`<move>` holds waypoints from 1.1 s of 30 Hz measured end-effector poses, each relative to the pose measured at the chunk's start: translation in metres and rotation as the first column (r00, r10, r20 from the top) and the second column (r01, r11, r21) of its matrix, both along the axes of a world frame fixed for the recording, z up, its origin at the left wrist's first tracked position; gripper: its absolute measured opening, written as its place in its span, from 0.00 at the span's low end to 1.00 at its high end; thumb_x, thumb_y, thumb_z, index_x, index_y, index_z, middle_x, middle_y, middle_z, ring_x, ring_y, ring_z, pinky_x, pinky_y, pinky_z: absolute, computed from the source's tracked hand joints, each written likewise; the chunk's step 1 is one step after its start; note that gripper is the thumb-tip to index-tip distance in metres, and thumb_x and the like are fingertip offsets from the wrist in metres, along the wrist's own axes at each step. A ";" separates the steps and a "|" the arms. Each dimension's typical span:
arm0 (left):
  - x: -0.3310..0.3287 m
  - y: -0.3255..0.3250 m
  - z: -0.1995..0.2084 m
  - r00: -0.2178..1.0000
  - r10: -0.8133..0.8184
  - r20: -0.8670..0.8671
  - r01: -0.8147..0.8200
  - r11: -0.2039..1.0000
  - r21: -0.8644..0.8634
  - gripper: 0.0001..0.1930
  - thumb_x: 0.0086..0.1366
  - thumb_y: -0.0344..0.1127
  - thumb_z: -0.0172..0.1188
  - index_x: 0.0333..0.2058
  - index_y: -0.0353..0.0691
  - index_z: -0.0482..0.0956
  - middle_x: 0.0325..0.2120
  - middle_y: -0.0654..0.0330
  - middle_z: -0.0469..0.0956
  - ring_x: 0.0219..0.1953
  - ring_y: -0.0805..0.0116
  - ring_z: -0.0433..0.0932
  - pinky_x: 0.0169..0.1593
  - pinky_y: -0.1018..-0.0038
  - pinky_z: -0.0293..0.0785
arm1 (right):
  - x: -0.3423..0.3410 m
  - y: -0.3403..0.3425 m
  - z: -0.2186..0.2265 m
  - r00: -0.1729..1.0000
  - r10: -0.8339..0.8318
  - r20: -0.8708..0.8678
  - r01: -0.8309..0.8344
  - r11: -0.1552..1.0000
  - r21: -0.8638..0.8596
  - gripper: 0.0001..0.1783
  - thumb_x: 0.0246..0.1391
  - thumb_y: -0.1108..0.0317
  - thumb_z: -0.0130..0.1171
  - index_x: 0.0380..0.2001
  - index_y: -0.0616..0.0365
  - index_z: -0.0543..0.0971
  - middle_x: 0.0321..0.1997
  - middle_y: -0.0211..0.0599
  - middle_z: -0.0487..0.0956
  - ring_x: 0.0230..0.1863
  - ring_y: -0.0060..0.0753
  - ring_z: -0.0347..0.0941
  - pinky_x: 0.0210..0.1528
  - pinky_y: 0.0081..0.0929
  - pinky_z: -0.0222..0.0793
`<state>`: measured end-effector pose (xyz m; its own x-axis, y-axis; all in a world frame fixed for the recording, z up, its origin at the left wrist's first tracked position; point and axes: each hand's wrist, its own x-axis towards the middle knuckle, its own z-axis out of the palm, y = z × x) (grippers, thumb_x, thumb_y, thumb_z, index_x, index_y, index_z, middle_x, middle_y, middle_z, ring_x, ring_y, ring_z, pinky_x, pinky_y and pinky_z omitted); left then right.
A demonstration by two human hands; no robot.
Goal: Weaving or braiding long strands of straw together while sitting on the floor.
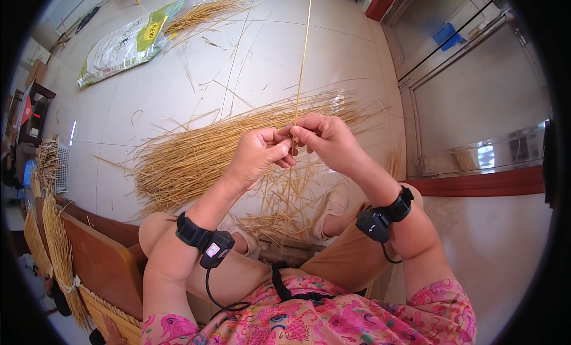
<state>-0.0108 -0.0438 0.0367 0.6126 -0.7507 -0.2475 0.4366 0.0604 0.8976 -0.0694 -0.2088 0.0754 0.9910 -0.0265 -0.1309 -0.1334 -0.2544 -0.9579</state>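
My left hand (259, 156) and my right hand (328, 140) meet in front of me, fingertips almost touching. Between them they pinch a long thin straw stalk (304, 54), which rises nearly upright to the top of the view. The right thumb and fingers close on it just above the left fingertips. Its lower end is partly hidden by the fingers. Beneath and beyond the hands, a large pile of straw stalks (184, 161) lies on the floor. Short straw scraps (276, 220) are scattered between my feet.
A printed white and green sack (122, 54) lies at the far left, with more straw (208, 13) at its mouth. A metal-framed door (476, 101) stands to the right. Beside my left leg is a brown wooden panel (89, 238) with a tied straw bundle (59, 244). Another person's hand (112, 331) shows at lower left.
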 end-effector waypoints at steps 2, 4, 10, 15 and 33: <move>0.000 0.000 0.000 1.000 0.000 0.005 0.000 1.000 -0.002 0.09 0.59 0.29 0.52 0.37 0.32 0.75 0.27 0.60 0.76 0.24 0.76 0.75 0.30 0.82 0.73 | 0.000 0.001 0.000 1.000 -0.003 0.013 0.003 1.000 -0.011 0.10 0.55 0.69 0.53 0.31 0.66 0.77 0.26 0.34 0.73 0.29 0.21 0.67 0.32 0.21 0.64; -0.001 -0.001 0.001 1.000 0.012 0.029 -0.012 1.000 0.005 0.08 0.59 0.28 0.52 0.36 0.32 0.75 0.26 0.60 0.76 0.24 0.76 0.75 0.29 0.82 0.73 | 0.000 0.003 0.001 1.000 -0.010 0.002 0.010 1.000 -0.003 0.10 0.55 0.69 0.53 0.31 0.66 0.77 0.26 0.34 0.73 0.29 0.22 0.67 0.32 0.22 0.64; -0.001 -0.002 -0.007 0.995 0.089 -0.036 -0.089 0.996 -0.003 0.06 0.59 0.29 0.52 0.33 0.34 0.75 0.25 0.62 0.74 0.22 0.79 0.71 0.28 0.85 0.69 | -0.001 0.004 -0.001 0.998 -0.021 0.066 0.027 0.996 -0.085 0.10 0.55 0.70 0.52 0.30 0.67 0.77 0.26 0.35 0.73 0.28 0.23 0.68 0.32 0.22 0.64; 0.002 -0.003 -0.017 0.980 0.143 -0.140 -0.131 0.987 0.093 0.03 0.59 0.29 0.52 0.29 0.37 0.74 0.23 0.64 0.74 0.21 0.81 0.68 0.25 0.86 0.65 | -0.001 0.007 0.003 0.997 -0.068 0.026 0.070 0.995 -0.066 0.10 0.57 0.69 0.50 0.32 0.65 0.76 0.26 0.31 0.74 0.28 0.20 0.68 0.30 0.19 0.65; 0.000 0.009 -0.003 0.946 -0.311 -0.096 0.319 0.944 0.089 0.12 0.63 0.35 0.53 0.38 0.31 0.74 0.26 0.60 0.77 0.19 0.85 0.66 0.22 0.88 0.62 | 0.008 -0.040 0.021 0.877 -0.466 0.116 0.408 0.850 0.334 0.12 0.60 0.66 0.45 0.35 0.64 0.75 0.27 0.29 0.73 0.25 0.15 0.68 0.27 0.13 0.64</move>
